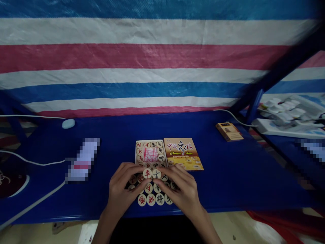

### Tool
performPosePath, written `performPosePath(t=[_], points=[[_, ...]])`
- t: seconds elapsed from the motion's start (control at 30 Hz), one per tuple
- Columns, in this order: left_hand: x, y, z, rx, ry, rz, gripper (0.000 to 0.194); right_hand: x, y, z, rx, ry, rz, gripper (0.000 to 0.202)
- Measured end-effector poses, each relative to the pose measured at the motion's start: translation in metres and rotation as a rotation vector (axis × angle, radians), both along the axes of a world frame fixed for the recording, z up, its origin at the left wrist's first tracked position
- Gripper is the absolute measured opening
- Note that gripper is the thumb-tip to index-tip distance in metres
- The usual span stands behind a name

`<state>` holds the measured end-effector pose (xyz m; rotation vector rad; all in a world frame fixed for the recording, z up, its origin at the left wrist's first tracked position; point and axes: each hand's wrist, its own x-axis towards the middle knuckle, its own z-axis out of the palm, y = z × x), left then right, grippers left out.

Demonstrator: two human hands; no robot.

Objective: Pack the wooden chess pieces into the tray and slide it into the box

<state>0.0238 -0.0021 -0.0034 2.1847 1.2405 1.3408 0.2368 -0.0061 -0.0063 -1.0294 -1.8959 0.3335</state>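
Note:
My left hand pinches a round chess piece with a red character between thumb and fingers. Beside it, my right hand grips a piece with a black character. Both pieces are held face up, side by side, over several loose pieces on the blue table. Just beyond my hands lies an open box with pieces round its inside and a folded pink-and-white item in the middle. The yellow-brown Chinese chess lid rests against the box's right side.
A small cigarette-style box lies at the back right of the blue table. On the left are a blurred-out phone, a pale oval object and white cables. A power strip is at the far right.

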Motion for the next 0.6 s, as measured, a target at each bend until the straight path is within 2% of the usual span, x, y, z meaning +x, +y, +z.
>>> performPosePath(t=[0.13, 0.33, 0.5, 0.6], points=[[-0.001, -0.003, 0.002, -0.032, 0.004, 0.036, 0.03, 0.002, -0.003, 0.004, -0.028, 0.026, -0.026, 0.039], [-0.021, -0.026, -0.001, -0.107, 0.088, 0.246, 0.026, 0.023, -0.023, 0.004, -0.082, -0.004, -0.18, 0.035], [-0.029, -0.039, -0.012, -0.124, 0.194, 0.232, 0.029, 0.032, -0.033, -0.01, -0.087, -0.115, -0.216, 0.036], [-0.024, -0.038, -0.011, -0.077, 0.232, 0.233, 0.031, 0.03, -0.031, -0.014, -0.075, -0.149, -0.188, 0.037]])
